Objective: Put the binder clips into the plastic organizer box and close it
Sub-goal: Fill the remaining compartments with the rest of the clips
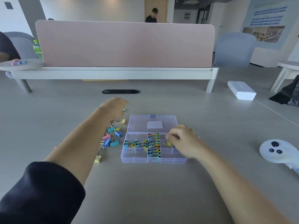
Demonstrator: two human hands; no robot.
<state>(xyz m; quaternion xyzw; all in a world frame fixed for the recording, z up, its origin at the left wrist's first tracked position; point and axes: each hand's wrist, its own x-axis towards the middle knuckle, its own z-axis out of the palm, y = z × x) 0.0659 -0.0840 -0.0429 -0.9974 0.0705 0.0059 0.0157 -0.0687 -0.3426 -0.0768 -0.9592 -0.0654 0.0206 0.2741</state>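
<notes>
A clear plastic organizer box (pixel 171 156) lies open on the grey table, its lid (pixel 139 122) folded back flat. Several small coloured binder clips fill its middle compartments (pixel 153 145). My right hand (pixel 184 141) hovers over the box's right side and pinches a small yellow binder clip (pixel 168 143) by its wire handle. Left of the box lies a loose pile of larger clips (pixel 113 136) in blue, pink and yellow. My left hand (pixel 114 105) reaches over the far end of that pile, fingers curled down around a small green clip (pixel 124 109).
A yellow clip (pixel 98 158) lies apart at the near left. A white controller (pixel 275 151) rests on the table at the right, a white box (pixel 241 92) further back. A cable slot (pixel 121 91) and a pink divider (pixel 124 44) stand behind.
</notes>
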